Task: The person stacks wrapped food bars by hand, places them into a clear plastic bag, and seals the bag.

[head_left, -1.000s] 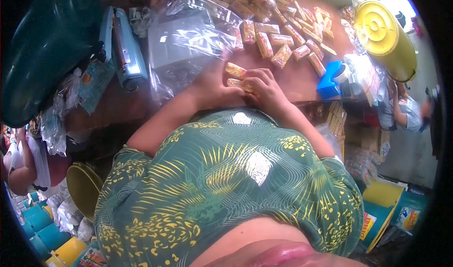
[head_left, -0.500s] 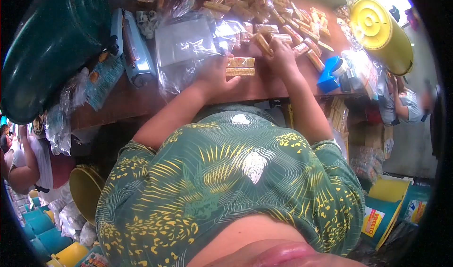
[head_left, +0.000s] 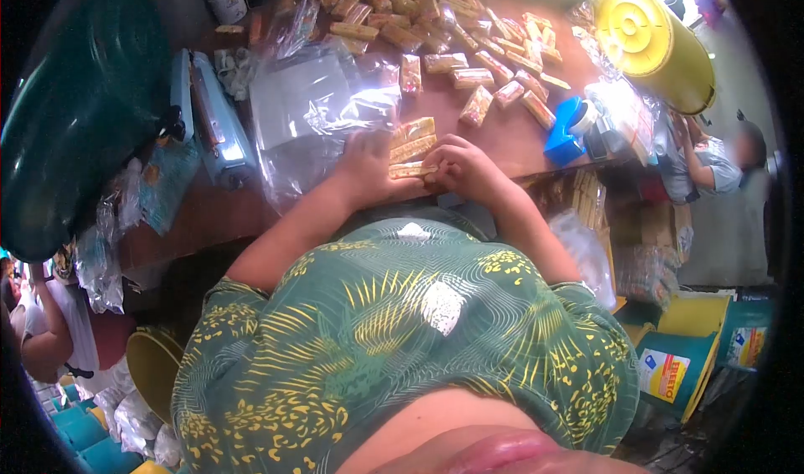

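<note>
At the table's near edge, my left hand is closed around a small stack of wrapped snack bars, golden and grainy in clear film. My right hand meets the stack from the right, its curled fingers pinching the end of the bar nearest my body. Part of that bar is hidden behind the fingers. Just beyond my left hand lies a pile of clear plastic bags. Several single wrapped bars are scattered past my right hand.
A large heap of wrapped bars covers the table's far side. To the left are a light-blue bag sealer and a dark green bin. On the right stand a blue tape dispenser, a yellow bucket and a seated person.
My right hand has come left and toward my body, bringing a bar from the scattered ones to the stack. The stack in my left hand now shows an added bar. The whole view has shifted slightly.
</note>
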Motion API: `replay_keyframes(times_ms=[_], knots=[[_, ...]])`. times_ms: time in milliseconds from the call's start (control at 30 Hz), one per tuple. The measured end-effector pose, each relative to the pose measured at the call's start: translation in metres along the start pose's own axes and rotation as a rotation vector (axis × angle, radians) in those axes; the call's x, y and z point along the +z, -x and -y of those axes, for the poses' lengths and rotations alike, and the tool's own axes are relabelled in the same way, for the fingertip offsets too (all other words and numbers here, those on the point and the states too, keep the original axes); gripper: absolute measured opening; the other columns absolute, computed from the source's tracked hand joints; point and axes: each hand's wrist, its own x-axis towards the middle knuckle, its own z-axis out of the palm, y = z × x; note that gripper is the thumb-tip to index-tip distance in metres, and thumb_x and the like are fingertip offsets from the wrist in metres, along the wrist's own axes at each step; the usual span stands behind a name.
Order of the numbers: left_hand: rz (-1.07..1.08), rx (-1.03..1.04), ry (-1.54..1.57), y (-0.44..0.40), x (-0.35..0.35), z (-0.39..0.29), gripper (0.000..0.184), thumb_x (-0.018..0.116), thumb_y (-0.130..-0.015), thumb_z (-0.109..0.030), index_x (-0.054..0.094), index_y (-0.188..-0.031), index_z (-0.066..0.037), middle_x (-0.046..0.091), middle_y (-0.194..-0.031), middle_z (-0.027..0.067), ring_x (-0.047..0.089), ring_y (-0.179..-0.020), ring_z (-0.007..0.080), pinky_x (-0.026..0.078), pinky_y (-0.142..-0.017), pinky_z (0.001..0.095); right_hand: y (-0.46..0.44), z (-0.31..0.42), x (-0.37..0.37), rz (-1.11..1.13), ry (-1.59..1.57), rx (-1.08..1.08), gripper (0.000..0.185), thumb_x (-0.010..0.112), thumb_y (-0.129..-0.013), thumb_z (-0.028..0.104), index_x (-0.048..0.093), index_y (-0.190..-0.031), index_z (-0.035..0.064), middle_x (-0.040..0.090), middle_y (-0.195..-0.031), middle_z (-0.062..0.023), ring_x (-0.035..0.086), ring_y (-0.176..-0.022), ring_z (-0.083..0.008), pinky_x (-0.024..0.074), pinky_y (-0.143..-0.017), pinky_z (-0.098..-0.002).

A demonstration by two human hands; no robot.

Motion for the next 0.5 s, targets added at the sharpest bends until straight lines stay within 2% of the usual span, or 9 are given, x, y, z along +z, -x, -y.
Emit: replay_keyframes(times_ms=[33,67,133,200,233,267,333,400,500], knots=[[-0.01,-0.012,0.001,-0.001,0.004,0.003,0.106,0.076,-0.075,-0.064,0.03,-0.149,-0.004,0.047,-0.141,0.0233,0.047,-0.126,0.0457,0.037,-0.109,0.052,-0.006,0.003,-0.011,-0.031,0.067,-0.089,0.023,0.072,-0.077,-0.004,0.069,-0.097,0.0055,0.062,-0.101,-0.0127,0.063,-0.087,-0.0282,0.0543,-0.078,-0.0352],[-0.02,-0.025,0.003,-0.001,0.007,0.006,0.106,0.076,-0.074,-0.063,0.03,-0.148,-0.003,0.048,-0.141,0.0235,0.048,-0.125,0.0457,0.037,-0.108,0.0518,-0.008,-0.017,-0.024,-0.084,0.19,-0.066,0.021,0.069,-0.083,-0.002,0.071,-0.102,0.0061,0.063,-0.103,-0.0135,0.064,-0.085,-0.0279,0.0544,-0.079,-0.0352],[-0.014,-0.054,-0.019,-0.002,0.004,0.006,0.103,0.076,-0.075,-0.061,0.032,-0.147,-0.002,0.05,-0.135,0.0243,0.05,-0.121,0.0442,0.039,-0.106,0.0515,-0.016,-0.021,-0.053,-0.339,0.197,0.221,0.024,0.066,-0.087,0.004,0.072,-0.109,0.0084,0.063,-0.105,-0.0138,0.064,-0.084,-0.0288,0.0539,-0.082,-0.0361],[-0.05,-0.103,-0.011,-0.002,0.006,0.005,0.101,0.075,-0.076,-0.061,0.036,-0.146,0.001,0.054,-0.129,0.023,0.052,-0.117,0.0413,0.038,-0.105,0.0516,-0.02,-0.037,-0.073,-0.532,0.394,0.316,0.026,0.064,-0.09,0.012,0.073,-0.114,0.0119,0.064,-0.108,-0.0134,0.063,-0.092,-0.0302,0.0517,-0.089,-0.0392],[-0.036,-0.107,-0.027,-0.001,0.005,0.002,0.101,0.075,-0.076,-0.061,0.036,-0.145,0.0,0.054,-0.129,0.023,0.052,-0.117,0.0411,0.037,-0.105,0.0518,-0.015,-0.071,-0.084,-0.459,0.729,0.282,0.028,0.063,-0.09,0.018,0.072,-0.117,0.0129,0.064,-0.112,-0.0133,0.06,-0.104,-0.0316,0.0471,-0.098,-0.0431],[-0.026,-0.112,-0.044,0.0,0.004,0.0,0.1,0.075,-0.075,-0.06,0.037,-0.145,0.0,0.054,-0.129,0.0231,0.052,-0.118,0.0408,0.037,-0.106,0.052,-0.015,-0.088,-0.093,-0.305,0.709,0.465,0.027,0.062,-0.091,0.02,0.073,-0.114,0.0129,0.064,-0.117,-0.0128,0.056,-0.116,-0.0316,0.0432,-0.103,-0.0438],[-0.004,-0.116,-0.087,0.003,-0.004,-0.008,0.101,0.077,-0.075,-0.057,0.034,-0.147,-0.001,0.051,-0.132,0.0245,0.05,-0.12,0.042,0.036,-0.106,0.0527,-0.022,-0.077,-0.09,-0.448,0.783,0.352,0.019,0.065,-0.088,0.014,0.075,-0.104,0.0102,0.066,-0.114,-0.0113,0.056,-0.117,-0.0321,0.0429,-0.103,-0.0433],[0.042,-0.118,-0.139,0.008,-0.011,-0.016,0.106,0.079,-0.073,-0.054,0.027,-0.151,-0.004,0.045,-0.14,0.0272,0.047,-0.125,0.0448,0.036,-0.107,0.0537,-0.027,-0.057,-0.079,-0.341,0.553,0.15,0.016,0.066,-0.087,0.014,0.076,-0.099,0.0115,0.067,-0.114,-0.0098,0.056,-0.117,-0.0317,0.0425,-0.104,-0.043],[-0.009,-0.092,-0.114,0.013,-0.008,-0.009,0.102,0.078,-0.074,-0.053,0.029,-0.149,-0.004,0.046,-0.139,0.0255,0.046,-0.125,0.0445,0.035,-0.106,0.0553,-0.03,-0.053,-0.075,-0.119,0.565,0.049,0.016,0.07,-0.083,0.019,0.076,-0.097,0.0153,0.066,-0.118,-0.0074,0.057,-0.116,-0.03,0.0434,-0.104,-0.0423]])
